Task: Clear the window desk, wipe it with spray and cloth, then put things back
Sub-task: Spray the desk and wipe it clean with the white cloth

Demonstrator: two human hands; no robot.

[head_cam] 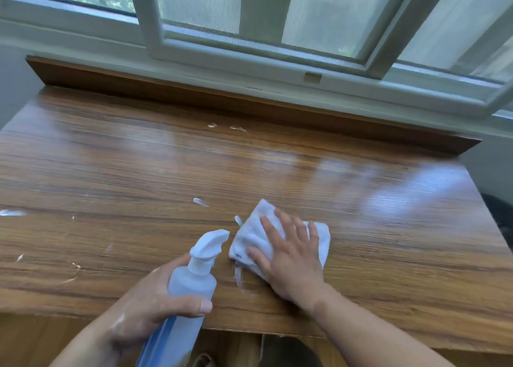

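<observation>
A bare wooden desk (pixel 138 172) runs under the window. My left hand (pixel 144 308) grips a translucent pale blue spray bottle (pixel 191 286) near the desk's front edge, its white nozzle pointing toward the cloth. My right hand (pixel 288 258) lies flat, fingers spread, pressing a crumpled white cloth (pixel 249 236) onto the desktop just right of the nozzle. Small white dabs of foam (pixel 200 201) dot the wood in front of the cloth, at the far left and toward the back.
A dark wooden ledge (pixel 194 94) rises along the back of the desk below the white sliding window frame (pixel 249 50). The desk's right edge drops off beside something dark (pixel 499 214). Floor shows below the front edge.
</observation>
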